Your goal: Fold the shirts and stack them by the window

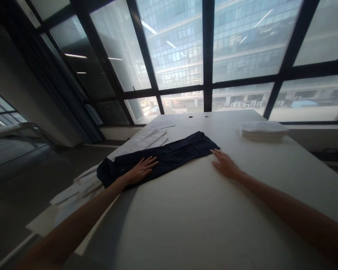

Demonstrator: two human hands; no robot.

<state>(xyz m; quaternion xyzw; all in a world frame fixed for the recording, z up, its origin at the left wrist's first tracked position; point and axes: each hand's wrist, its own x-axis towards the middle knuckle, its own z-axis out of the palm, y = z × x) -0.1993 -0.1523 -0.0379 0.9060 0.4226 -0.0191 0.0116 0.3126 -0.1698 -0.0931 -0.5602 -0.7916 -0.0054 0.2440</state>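
Observation:
Dark navy trousers (171, 153), laid lengthwise with the legs together, stretch across the white table (186, 210). Their wider end sits at the left, over some white cloth, and the narrower end points right. My left hand (142, 169) rests flat on the fabric near the wider end, fingers spread. At the other end, my right hand (225, 164) is open with its palm down, its fingertips at the lower corner of the hem. Neither hand grips the cloth.
White cloths (83, 187) lie in a loose heap along the table's left edge, some overhanging it. A folded white stack (263, 130) sits at the far right. Papers (166, 120) lie near the back, by large windows (174, 48). A dark curtain (53, 75) hangs left.

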